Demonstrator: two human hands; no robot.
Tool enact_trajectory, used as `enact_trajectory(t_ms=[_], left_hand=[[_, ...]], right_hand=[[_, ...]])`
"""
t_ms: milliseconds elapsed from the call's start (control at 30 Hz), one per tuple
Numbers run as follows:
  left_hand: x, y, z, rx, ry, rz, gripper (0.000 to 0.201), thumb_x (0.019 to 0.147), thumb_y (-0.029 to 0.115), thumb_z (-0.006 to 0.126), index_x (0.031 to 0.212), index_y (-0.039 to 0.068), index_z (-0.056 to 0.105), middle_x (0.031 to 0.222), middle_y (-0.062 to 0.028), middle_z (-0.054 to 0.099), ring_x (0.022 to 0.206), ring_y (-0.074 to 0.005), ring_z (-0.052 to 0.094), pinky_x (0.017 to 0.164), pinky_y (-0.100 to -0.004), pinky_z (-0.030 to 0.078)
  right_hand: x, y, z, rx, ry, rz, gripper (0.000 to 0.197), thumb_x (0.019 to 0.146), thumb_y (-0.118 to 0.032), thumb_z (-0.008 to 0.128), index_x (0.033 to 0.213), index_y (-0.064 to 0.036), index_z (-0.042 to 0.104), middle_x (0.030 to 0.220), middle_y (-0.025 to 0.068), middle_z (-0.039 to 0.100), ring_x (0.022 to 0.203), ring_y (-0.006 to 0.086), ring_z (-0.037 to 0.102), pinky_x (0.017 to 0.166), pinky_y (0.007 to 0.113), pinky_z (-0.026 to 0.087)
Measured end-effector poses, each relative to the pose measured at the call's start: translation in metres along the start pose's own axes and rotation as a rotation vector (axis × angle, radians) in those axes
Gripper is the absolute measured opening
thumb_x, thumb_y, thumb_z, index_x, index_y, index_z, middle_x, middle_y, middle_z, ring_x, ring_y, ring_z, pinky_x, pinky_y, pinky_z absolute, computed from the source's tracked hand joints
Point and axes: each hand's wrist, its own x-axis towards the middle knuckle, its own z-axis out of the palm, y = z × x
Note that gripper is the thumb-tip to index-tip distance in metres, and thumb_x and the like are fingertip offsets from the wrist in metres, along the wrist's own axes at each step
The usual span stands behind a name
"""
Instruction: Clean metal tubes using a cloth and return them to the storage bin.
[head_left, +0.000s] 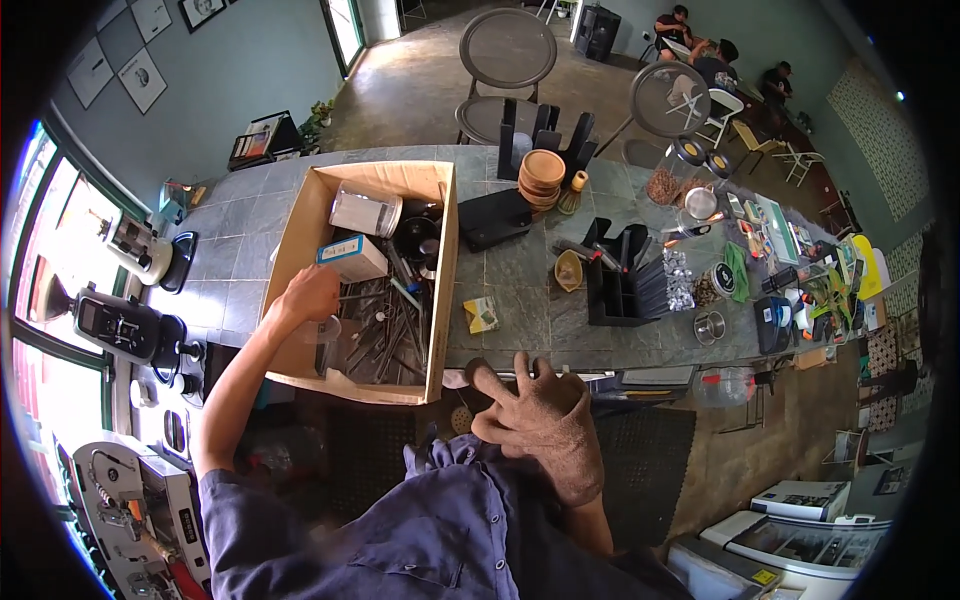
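My left hand point(308, 295) reaches into a cardboard box point(450, 290) on the counter, fingers curled beside a small white-and-blue carton point(352, 259). Just below the fist shows a clear plastic piece point(327, 329); whether the fingers grip it is hidden. Around it in the box lie a clear jar with a pale lid point(366, 210), black round items point(416, 238) and a heap of thin metal utensils point(388, 335). My right hand point(535, 415) is covered by a brown fabric glove, its fingers spread near the counter's front edge, holding nothing visible.
Right of the box are a yellow-and-green packet point(481, 315), a black case point(495, 219), stacked terracotta bowls point(541, 175), a bamboo whisk point(573, 193) and a black organizer point(612, 290). Jars and clutter crowd the counter's right end. A coffee grinder point(118, 325) stands left; people sit far back.
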Motion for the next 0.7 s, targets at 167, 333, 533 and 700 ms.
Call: enact_trajectory(t_ms=[167,333,533,700], left_hand=[[-0.019,0.018,-0.013,-0.206,0.081,0.036,0.014,0.084,0.013,0.076,0.084,-0.001,0.074,0.088,-0.0248,0.074,0.087,-0.0439,0.073,0.079,-0.0479,0.057],[-0.035,0.053,-0.022,-0.51,0.156,0.078,0.017,0.085,0.013,0.081,0.088,-0.002,0.075,0.083,-0.0174,0.076,0.079,-0.0272,0.076,0.073,-0.0396,0.057],[-0.067,0.121,-0.039,-1.147,0.31,0.075,0.016,0.091,0.009,0.083,0.1,-0.003,0.076,0.076,-0.0057,0.075,0.07,-0.0075,0.069,0.068,-0.0258,0.055],[-0.123,0.207,-0.053,-1.33,0.021,0.172,0.024,0.093,0.007,0.082,0.113,-0.004,0.076,0.09,-0.0092,0.079,0.071,-0.0079,0.071,0.061,-0.0212,0.058]], right_hand=[[0.011,-0.004,0.002,0.017,-0.075,0.016,0.036,0.076,-0.034,0.077,0.109,-0.0284,0.062,0.111,0.0017,0.06,0.095,0.0341,0.071,0.063,0.044,0.064],[0.034,0.0,-0.017,0.019,-0.49,-0.022,0.032,0.082,-0.029,0.076,0.111,-0.0249,0.064,0.112,-0.0012,0.058,0.101,0.0286,0.07,0.069,0.039,0.064],[0.047,0.007,-0.024,0.019,-0.907,-0.069,0.027,0.088,-0.024,0.075,0.114,-0.0214,0.066,0.114,-0.0041,0.057,0.107,0.0232,0.069,0.076,0.034,0.063],[-0.013,0.008,0.043,-1.205,0.117,-0.323,0.037,0.093,-0.014,0.067,0.129,-0.0115,0.063,0.108,0.0014,0.063,0.093,0.0198,0.062,0.112,0.038,0.039]])
